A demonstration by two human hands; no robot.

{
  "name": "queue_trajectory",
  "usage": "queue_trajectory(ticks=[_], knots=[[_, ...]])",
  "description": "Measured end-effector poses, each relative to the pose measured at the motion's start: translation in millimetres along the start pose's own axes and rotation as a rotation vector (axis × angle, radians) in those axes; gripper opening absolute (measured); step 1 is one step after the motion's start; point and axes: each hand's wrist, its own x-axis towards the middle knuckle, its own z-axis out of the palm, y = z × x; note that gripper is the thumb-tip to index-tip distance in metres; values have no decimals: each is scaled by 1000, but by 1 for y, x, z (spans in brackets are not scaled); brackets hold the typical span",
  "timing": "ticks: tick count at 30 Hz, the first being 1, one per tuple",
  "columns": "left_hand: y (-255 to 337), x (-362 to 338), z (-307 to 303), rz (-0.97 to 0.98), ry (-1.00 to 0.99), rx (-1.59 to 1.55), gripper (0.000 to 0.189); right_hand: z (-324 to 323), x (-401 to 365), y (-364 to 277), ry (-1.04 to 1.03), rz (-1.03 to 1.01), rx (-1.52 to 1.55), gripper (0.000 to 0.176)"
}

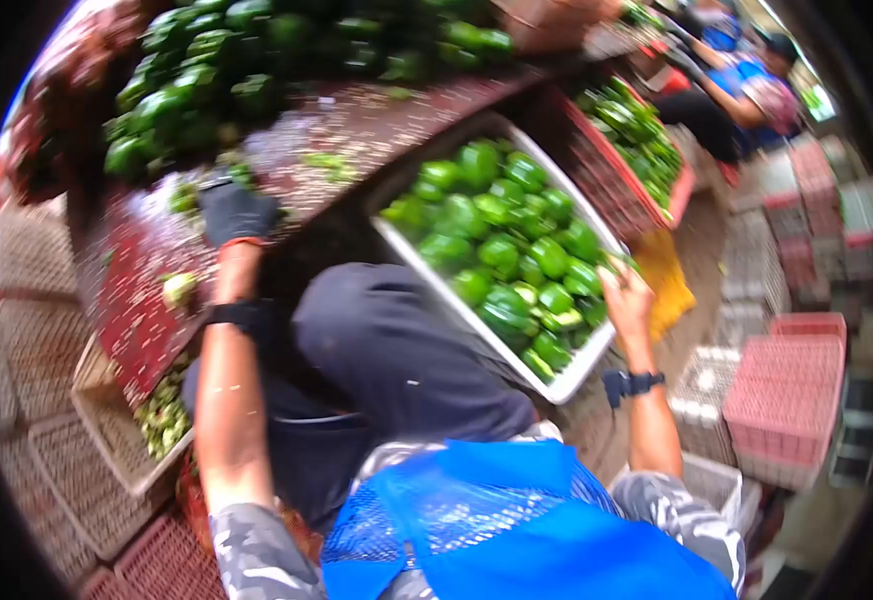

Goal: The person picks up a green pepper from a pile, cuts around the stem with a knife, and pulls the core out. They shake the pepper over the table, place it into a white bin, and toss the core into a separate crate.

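Observation:
My left hand (239,208), in a dark glove, reaches over the red work table (131,295) beside some green pieces at its fingertips. Blur and the glove hide how its fingers are set. My right hand (628,297) is bare, its fingers curled at the right corner of a white crate (446,293). A bit of green shows by those fingertips, too smeared to name. Glossy green bell peppers (499,257) fill this crate, which stands by my knee. A large heap of green peppers (256,50) lies at the table's far side.
Pale seeds and scraps litter the table, with a pale core (178,290) near its edge. Below left is a bin of trimmings (161,420). A red crate of green produce (631,140) stands beyond. Stacked crates (786,390) line the right; another person (741,95) sits behind.

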Motion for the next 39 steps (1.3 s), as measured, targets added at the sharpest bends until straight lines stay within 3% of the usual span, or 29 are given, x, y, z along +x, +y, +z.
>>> queue_trajectory(ticks=[1, 4, 5, 9, 10, 11, 13, 14, 17, 19, 21, 22, 23, 24, 28, 31, 34, 35, 37, 39], knots=[[8, 3, -10, -93, -110, 3, 49, -2, -2, 0, 22, 19, 53, 38], [9, 19, -23, -103, -256, 68, 50, -16, -8, -15, -29, 120, 151, 35], [1, 23, -16, -92, -154, 6, 53, -16, -10, -9, -1, 54, 132, 30], [-43, 56, 11, -62, -149, -25, 58, -18, -19, 1, -30, 116, 238, 30], [-61, 67, 22, -76, -241, -214, 48, -16, -18, 5, -51, 119, 310, 32], [-32, 50, -21, -78, -396, -585, 38, -19, -16, -12, -48, 123, 314, 32], [-10, 55, -48, 495, -153, -371, 39, -25, -15, -53, -209, 355, 618, 37], [31, 33, -88, 225, -378, -661, 44, -23, -12, -65, -297, 370, 630, 41], [117, -14, -159, 277, -731, -1138, 52, -10, -10, -100, -468, 312, 893, 66], [161, -46, -144, 699, -493, -1125, 59, -8, -8, -113, -574, 333, 1063, 73], [212, -75, -174, 657, -877, -961, 60, -15, -6, -118, -676, 350, 1226, 79], [239, -103, -139, 1001, -513, -818, 60, -21, -7, -116, -712, 393, 1335, 82], [265, -120, -151, 1003, -645, -601, 59, -24, -8, -115, -749, 440, 1445, 85], [270, -135, -142, 1116, -439, -744, 29, -28, -10, -110, -743, 499, 1520, 86], [299, -182, -101, 1006, -566, -891, 46, -37, -26, -86, -651, 518, 1249, 84], [306, -197, -101, 934, -720, -976, 54, -39, -38, -62, -594, 602, 1321, 77], [313, -200, -102, 700, -1155, -1080, 58, -48, -44, -44, -582, 651, 1398, 69], [316, -201, -101, 700, -1153, -1074, 58, -52, -45, -40, -577, 681, 1404, 67], [320, -203, -97, 500, -1354, -1097, 58, -53, -50, -20, -590, 681, 1395, 62], [322, -212, -76, 527, -1340, -1124, 58, -55, -54, 6, -662, 649, 1386, 59]])
